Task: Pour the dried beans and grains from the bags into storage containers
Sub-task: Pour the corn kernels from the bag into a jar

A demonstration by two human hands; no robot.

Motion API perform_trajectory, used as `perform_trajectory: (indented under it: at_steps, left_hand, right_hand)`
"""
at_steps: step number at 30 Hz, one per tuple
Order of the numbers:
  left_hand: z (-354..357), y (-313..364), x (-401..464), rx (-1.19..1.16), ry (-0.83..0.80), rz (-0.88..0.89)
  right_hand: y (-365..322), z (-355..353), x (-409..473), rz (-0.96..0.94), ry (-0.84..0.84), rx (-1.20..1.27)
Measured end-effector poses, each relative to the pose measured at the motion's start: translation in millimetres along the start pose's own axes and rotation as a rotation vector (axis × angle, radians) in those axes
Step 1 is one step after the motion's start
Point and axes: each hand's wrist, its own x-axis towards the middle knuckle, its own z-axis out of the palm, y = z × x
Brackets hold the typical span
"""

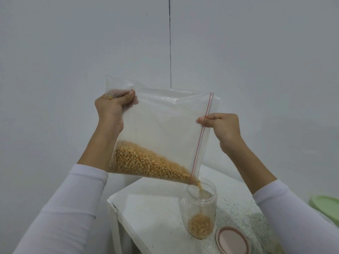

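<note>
Left hand (111, 107) grip: fingers curled round upper corner of clear zip bag (165, 129), bunching plastic. Right hand (220, 125) grip: thumb and fingers pinch bag edge at red zip strip (201, 136). Bag held tilted above jar (200, 208), open corner lowest, directly over jar mouth. Yellow kernels (146, 164) banked along bag lower edge; thin stream falls into jar. Jar upright on white tabletop (156, 213), shallow kernel layer at bottom. Pink lid (232, 241) flat on tabletop, just beside jar. Green item (326, 206) at frame edge, well apart from jar.
</note>
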Motion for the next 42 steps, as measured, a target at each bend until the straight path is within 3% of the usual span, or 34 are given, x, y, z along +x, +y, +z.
perform_trajectory:
  at_steps: [42]
  left_hand:
    - [-2.6, 1.7, -9.7, 0.046, 0.004, -0.013]
  right_hand:
    - [0.3, -1.3, -1.5, 0.023, -0.031, -0.011]
